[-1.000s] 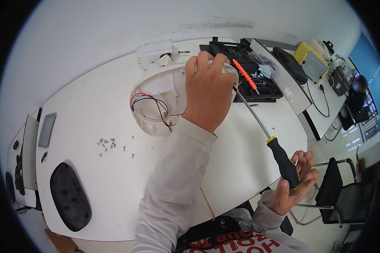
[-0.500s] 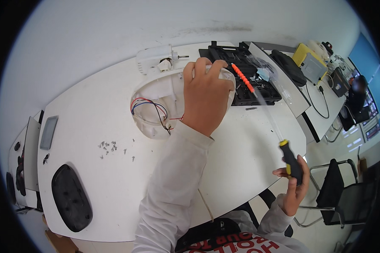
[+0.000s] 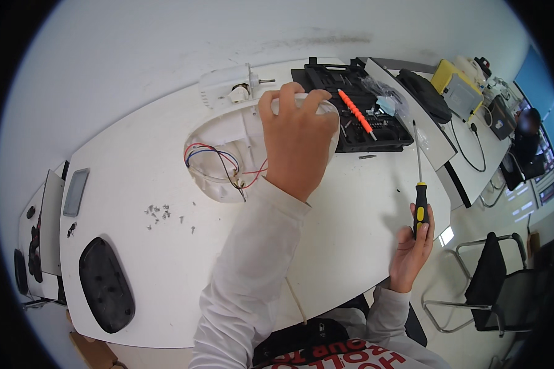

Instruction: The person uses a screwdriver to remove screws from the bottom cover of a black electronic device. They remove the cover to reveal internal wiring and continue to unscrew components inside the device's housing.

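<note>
Near edge of the white counter (image 3: 326, 246): right hand (image 3: 412, 249) sits just off the rim, fingers wrapped round the black-and-yellow handle of a long screwdriver (image 3: 420, 206). The shaft points up and away, its tip over the counter's right side and touching nothing. Judged stiff, light and easy to control from the handle; the thin shaft is a poor place to grip.

Left of that, a black oval cover (image 3: 106, 284) lies flat on the counter, well apart from both hands. A scatter of small loose screws (image 3: 160, 213) lies between it and the workpiece; they look likely to roll and get lost.

Mid-counter: left hand (image 3: 298, 142) is spread over the far right part of a white round plastic housing (image 3: 228, 157), fingers curled over its rim, pressing or steadying it. The housing lies open with its inside up. Red, blue and black wires (image 3: 218, 161) loop loose inside it. Judged light, rigid thin-walled plastic, somewhat brittle at the ribs. Best held by the outer rim, as now, not by the wires.

Beyond the housing: a small white motor-like part (image 3: 231, 90) with a metal shaft rests near the far edge.

Far right: an open black tool case (image 3: 351, 101) holds bits in its slots, an orange-handled driver (image 3: 354, 112) and a clear plastic bag. One loose bit lies just beside the case.
</note>
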Demonstrator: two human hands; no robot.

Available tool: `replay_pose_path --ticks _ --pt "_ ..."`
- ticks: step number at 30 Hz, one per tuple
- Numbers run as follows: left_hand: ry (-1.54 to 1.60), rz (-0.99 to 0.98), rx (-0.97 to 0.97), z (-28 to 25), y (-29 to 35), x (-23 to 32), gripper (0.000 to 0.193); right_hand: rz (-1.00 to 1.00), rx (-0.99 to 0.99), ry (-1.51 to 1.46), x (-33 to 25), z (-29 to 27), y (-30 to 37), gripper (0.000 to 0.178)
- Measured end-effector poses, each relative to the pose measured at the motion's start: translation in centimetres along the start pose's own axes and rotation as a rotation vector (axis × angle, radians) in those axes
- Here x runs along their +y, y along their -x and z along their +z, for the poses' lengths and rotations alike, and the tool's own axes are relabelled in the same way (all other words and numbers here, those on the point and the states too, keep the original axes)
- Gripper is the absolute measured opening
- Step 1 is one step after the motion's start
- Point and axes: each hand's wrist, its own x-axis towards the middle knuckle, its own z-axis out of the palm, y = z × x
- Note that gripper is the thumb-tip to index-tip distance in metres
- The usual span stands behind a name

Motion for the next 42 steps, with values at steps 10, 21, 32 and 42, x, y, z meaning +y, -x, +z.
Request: replay_pose_path --ticks 10,21,32,42 --pt "-0.020 0.086 -0.101 -0.77 0.02 -0.58 0.009 0.077 -0.014 -0.112 0.25 -0.52 -0.55 0.043" --pt "0.027 0.037 -0.070 -0.83 -0.17 -0.46 0.007 0.117 -0.023 -0.195 0.15 -0.43 -0.68 0.042" --pt "0.014 0.074 -0.037 -0.48 -0.24 -0.27 0.009 0.163 -0.047 -0.273 0.21 -0.53 -0.82 0.043" --pt "0.042 0.094 -0.093 -0.83 -0.15 -0.47 0.009 0.180 -0.055 -0.251 0.13 -0.30 -0.88 0.043"
